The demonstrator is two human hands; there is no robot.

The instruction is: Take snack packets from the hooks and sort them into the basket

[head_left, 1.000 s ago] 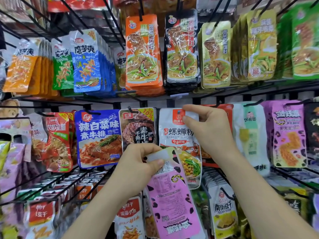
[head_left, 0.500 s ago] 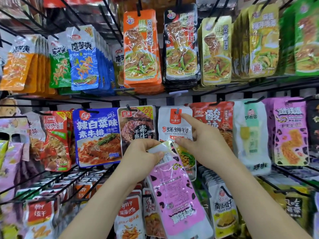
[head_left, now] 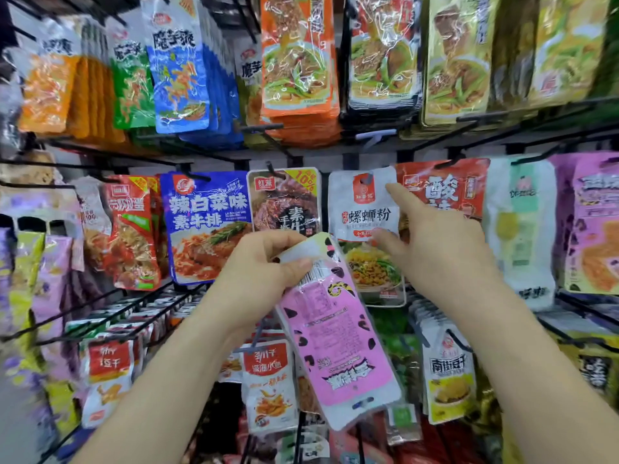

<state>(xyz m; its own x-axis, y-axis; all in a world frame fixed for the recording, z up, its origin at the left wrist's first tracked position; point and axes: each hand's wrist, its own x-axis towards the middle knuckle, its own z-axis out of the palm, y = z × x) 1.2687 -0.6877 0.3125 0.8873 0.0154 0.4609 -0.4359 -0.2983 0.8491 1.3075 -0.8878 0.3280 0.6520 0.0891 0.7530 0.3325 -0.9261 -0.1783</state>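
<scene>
My left hand (head_left: 264, 269) is shut on a pink packet with black spots (head_left: 338, 339), gripping one end so the packet hangs upside down in front of the rack. My right hand (head_left: 442, 249) pinches the right edge of a white packet with a red logo (head_left: 361, 212) in the middle row, index finger at its top corner and thumb lower down. Whether that packet's hole still sits on a hook I cannot tell. No basket is in view.
Black wire hooks carry rows of packets. A brown packet (head_left: 284, 199) and a blue packet (head_left: 207, 226) hang left of the white one, a red packet (head_left: 442, 192) behind it on the right. Orange (head_left: 294, 55) and black (head_left: 382, 48) packets hang above.
My right hand slid from the top of the white packet down to its right edge and pulled it forward. My left hand kept hold of the pink packet. The view moved closer to the rack.
</scene>
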